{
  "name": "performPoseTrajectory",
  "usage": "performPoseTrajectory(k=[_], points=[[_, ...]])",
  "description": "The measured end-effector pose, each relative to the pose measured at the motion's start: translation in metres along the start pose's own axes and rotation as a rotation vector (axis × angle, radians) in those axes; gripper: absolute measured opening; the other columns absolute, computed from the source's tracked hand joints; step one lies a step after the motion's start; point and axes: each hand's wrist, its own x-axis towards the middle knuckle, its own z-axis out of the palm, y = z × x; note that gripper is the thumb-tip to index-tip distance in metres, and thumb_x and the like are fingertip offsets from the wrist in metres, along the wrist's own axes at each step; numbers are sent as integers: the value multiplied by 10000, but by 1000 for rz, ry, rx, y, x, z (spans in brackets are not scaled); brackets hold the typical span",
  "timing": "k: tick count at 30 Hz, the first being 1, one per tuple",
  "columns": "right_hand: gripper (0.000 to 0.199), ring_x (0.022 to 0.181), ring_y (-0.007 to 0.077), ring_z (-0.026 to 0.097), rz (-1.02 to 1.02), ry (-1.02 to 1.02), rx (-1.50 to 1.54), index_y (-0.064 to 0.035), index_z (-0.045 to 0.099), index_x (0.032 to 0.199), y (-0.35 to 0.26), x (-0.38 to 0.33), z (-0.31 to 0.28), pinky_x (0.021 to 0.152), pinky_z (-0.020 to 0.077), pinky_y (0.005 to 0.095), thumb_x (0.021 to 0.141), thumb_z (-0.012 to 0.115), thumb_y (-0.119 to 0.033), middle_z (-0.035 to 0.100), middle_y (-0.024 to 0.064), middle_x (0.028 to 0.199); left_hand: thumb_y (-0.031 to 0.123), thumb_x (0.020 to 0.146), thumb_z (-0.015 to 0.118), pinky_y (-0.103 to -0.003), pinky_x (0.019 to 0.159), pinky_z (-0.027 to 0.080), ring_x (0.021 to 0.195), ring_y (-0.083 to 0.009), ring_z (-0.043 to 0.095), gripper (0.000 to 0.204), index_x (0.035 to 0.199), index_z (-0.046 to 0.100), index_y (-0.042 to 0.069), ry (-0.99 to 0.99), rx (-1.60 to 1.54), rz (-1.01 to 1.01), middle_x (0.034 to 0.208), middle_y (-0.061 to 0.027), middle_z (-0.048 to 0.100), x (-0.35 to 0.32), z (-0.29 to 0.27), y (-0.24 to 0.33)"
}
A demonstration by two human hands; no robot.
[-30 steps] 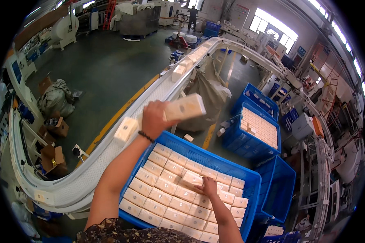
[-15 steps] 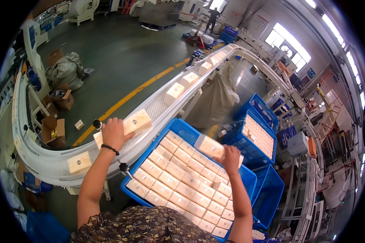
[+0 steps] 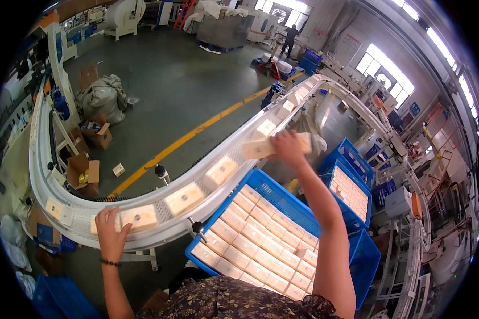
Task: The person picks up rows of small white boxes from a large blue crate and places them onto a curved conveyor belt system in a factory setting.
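Note:
Cream rectangular packs, which look like tissue packs, lie spaced along a curved white conveyor (image 3: 164,213). My left hand (image 3: 110,234) is at the curve, its fingers and thumb closed around a tissue pack (image 3: 95,225) that they partly cover. Another tissue pack (image 3: 139,218) lies just right of my thumb. Raised over the conveyor's near side, my right hand (image 3: 289,149) grips a tissue pack (image 3: 258,149) from above; its cream ends stick out on both sides of the hand. Below stands a blue crate (image 3: 282,196) with rows of packs (image 3: 258,234), partly hidden by my right arm.
More blue crates stand at the right, one filled with packs (image 3: 350,192). Black knobs (image 3: 198,227) stick up along the conveyor rail. Cardboard boxes (image 3: 83,174) and a grey sack (image 3: 102,95) stand beyond the curve. A person (image 3: 290,40) stands far back.
My right hand has carried its pack from above the crate to over the conveyor. My left hand has shifted down the conveyor to the curve. The view has turned slightly.

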Motion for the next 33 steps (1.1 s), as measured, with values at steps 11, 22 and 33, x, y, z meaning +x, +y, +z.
performPoseTrajectory(k=[11,22,33], points=[[925,1056,235,578,-413,-39,496,-138,492,1412,-168,75,-65,915,385,407,669,776,-612,634,67,1010,98,837,691,-403,986,429,1096,-345,556,285,1102,657,-1,-15,-244,-75,1115,-162,588,-18,-6,34],[757,1086,295,598,-522,-52,688,-109,459,1408,-205,52,17,992,423,433,828,689,-538,638,128,1102,55,843,670,-368,968,445,1077,-294,577,247,1085,664,1,-127,-456,0,1095,-141,613,1,38,80],[326,1106,338,564,-53,169,1454,-73,582,1252,-254,-102,3,947,474,437,938,634,-146,591,167,1139,184,896,685,-435,1052,392,1207,-388,501,460,1294,553,-4,-14,-74,215,1279,-214,544,68,111,109]])
